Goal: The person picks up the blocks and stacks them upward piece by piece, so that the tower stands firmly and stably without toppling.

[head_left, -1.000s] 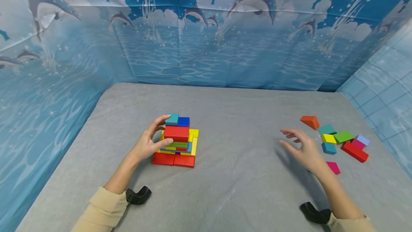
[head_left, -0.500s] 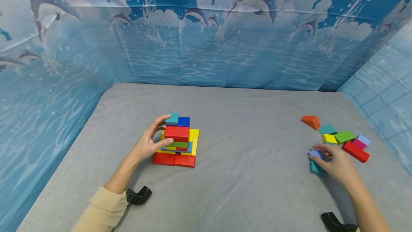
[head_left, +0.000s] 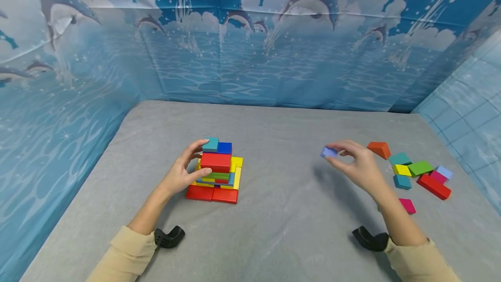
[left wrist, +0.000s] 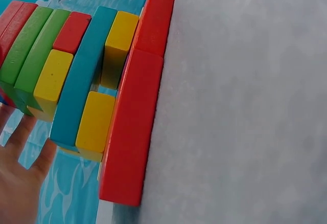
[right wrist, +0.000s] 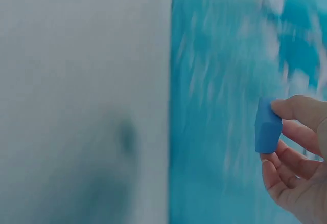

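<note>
On the left of the grey surface stands a stack of coloured blocks (head_left: 216,162), with red blocks (left wrist: 134,127) at its base. A teal block (head_left: 211,145) and a dark blue block (head_left: 225,147) sit side by side on top. My left hand (head_left: 181,173) rests at the stack's left side, thumb by the front of a red block (head_left: 215,162), fingers extended beside the upper layers. Further right, my right hand (head_left: 358,166) pinches a small light blue block (right wrist: 269,126) between thumb and fingers, held above the surface; its shadow falls below.
Loose blocks lie at the right: an orange wedge (head_left: 379,149), a yellow block (head_left: 402,170), a green block (head_left: 420,168), a long red block (head_left: 433,186), a pink block (head_left: 407,206) and others. A blue dolphin-print curtain (head_left: 250,55) hangs behind the surface.
My right hand reached down to the loose blocks at the right, took the light blue block, then lifted it and came back leftward. The left hand stays at the stack.
</note>
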Demonstrator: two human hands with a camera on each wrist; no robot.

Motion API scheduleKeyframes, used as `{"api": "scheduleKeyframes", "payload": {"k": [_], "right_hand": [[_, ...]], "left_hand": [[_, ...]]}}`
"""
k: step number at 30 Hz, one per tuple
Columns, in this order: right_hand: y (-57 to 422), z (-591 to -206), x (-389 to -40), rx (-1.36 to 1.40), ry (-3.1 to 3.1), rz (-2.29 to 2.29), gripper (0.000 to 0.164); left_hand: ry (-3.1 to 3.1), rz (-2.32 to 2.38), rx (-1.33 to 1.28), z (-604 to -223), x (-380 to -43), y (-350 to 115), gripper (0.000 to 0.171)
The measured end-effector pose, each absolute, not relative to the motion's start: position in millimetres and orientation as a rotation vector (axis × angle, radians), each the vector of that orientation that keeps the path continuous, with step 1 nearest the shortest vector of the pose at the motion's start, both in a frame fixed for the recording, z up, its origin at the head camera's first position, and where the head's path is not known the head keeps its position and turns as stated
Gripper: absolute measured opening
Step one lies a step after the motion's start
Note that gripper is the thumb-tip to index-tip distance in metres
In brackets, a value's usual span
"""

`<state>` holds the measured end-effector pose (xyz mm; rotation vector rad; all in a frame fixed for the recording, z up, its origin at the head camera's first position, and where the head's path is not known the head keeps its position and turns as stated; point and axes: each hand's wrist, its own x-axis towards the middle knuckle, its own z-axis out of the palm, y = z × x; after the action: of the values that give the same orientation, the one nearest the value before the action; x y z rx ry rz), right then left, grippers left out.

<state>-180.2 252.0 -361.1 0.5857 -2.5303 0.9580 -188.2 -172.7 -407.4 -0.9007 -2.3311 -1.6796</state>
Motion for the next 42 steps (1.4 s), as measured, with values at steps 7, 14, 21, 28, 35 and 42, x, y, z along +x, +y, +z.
{"api": "scheduleKeyframes", "payload": {"k": [7,14,21,28,35,42], "right_hand": [[148.4,-331.7,-197.8,1.0,-2.402,1.152,0.026],[81.3,-330.3,-208.7,1.197,-2.442,1.215,0.026],[59.1,-331.8,-213.4,1.186,-2.476,1.216,0.029],[52.0,-332.4,-214.6,1.187,-2.484,1.22,0.031],[56.3,-333.1,-214.2,1.18,-2.445,1.232,0.035],[122.4,-338.0,-203.7,1.051,-2.415,1.2,0.039]], "left_hand": [[-2.352,-1.699,-0.877,-402.4,-185.9,-171.3,0.064],[-2.352,-1.709,-0.893,-406.4,-188.7,-172.4,0.063],[-2.336,-1.733,-0.908,-407.2,-189.5,-172.4,0.066],[-2.34,-1.738,-0.896,-395.4,-183.3,-169.3,0.064],[-2.333,-1.715,-0.899,-390.4,-180.0,-168.2,0.063],[-2.357,-1.706,-0.876,-404.8,-187.9,-172.4,0.066]]}}
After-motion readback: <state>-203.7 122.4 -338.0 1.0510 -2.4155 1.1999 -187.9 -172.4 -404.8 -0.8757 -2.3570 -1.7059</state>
